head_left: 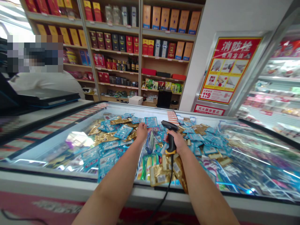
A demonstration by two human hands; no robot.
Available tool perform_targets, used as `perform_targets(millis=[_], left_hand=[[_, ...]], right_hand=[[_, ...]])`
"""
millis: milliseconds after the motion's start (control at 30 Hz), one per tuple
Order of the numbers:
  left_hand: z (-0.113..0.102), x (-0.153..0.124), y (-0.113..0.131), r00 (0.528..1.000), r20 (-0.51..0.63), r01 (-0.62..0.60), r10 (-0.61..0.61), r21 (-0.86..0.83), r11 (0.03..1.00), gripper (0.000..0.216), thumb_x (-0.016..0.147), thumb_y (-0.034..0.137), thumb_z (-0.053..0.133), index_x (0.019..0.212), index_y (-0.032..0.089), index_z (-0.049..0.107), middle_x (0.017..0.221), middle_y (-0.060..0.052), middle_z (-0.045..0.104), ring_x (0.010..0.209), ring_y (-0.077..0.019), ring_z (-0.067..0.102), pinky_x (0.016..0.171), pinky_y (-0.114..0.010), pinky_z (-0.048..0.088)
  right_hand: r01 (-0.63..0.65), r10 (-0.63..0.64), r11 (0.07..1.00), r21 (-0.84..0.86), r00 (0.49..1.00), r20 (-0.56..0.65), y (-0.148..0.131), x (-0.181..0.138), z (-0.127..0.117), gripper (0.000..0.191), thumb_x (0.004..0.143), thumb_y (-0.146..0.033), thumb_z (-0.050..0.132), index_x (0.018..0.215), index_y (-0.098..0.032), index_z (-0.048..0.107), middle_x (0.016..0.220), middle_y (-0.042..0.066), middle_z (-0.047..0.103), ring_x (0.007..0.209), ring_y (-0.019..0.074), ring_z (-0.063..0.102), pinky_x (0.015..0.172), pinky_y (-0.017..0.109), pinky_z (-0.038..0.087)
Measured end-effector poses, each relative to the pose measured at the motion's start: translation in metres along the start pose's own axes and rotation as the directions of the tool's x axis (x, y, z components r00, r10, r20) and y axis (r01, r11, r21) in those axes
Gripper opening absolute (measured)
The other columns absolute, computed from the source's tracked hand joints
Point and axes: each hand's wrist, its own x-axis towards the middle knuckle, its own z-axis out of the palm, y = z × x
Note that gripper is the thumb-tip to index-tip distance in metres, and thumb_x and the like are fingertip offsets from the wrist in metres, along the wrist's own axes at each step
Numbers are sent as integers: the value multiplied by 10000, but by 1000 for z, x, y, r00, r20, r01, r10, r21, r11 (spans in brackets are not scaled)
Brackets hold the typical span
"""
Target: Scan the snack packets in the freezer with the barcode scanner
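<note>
Both my arms reach into an open chest freezer (70,179) filled with blue and gold packets. My right hand (176,141) is closed around the handle of a black barcode scanner (170,131) with an orange band; its cable hangs down toward me. My left hand (142,132) is down among the blue packets (122,131), fingers curled on one near a light blue packet (151,122); exactly what it grips is hidden. Gold packets (161,173) lie in the bin just below the scanner.
A sliding glass lid (257,162) covers the freezer's right half, another the left. A person in white sits behind a counter with a dark laptop (47,97) at left. Shelves of boxed goods (140,40) line the back wall. A red fire-hydrant sign (228,68) and a refrigerated case (278,84) stand right.
</note>
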Motion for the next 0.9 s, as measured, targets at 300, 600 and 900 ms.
perform_targets(millis=[300,600,900], left_hand=[[2,-8,5,999,48,-2,3,-19,1000,32,841,157,509,817,175,520,749,24,508,632,-96,576,706,-287,551],[2,-7,5,998,59,7,-5,-46,999,29,840,168,506,818,175,523,730,34,497,621,-93,576,723,-299,558],[3,-9,9,998,56,15,-11,-57,998,48,827,159,522,782,173,518,720,39,481,612,-86,547,725,-297,556]], right_hand=[[2,-2,1000,23,1000,4,-1,-1,2,172,690,-318,661,603,-171,636,492,27,633,453,145,588,487,243,495],[11,-11,1000,11,1000,-1,0,-1,0,184,707,-326,663,613,-172,630,502,39,644,459,156,596,476,254,490],[27,-27,1000,-4,1000,0,-1,-3,1,199,712,-339,658,612,-167,647,504,41,648,463,152,593,488,250,499]])
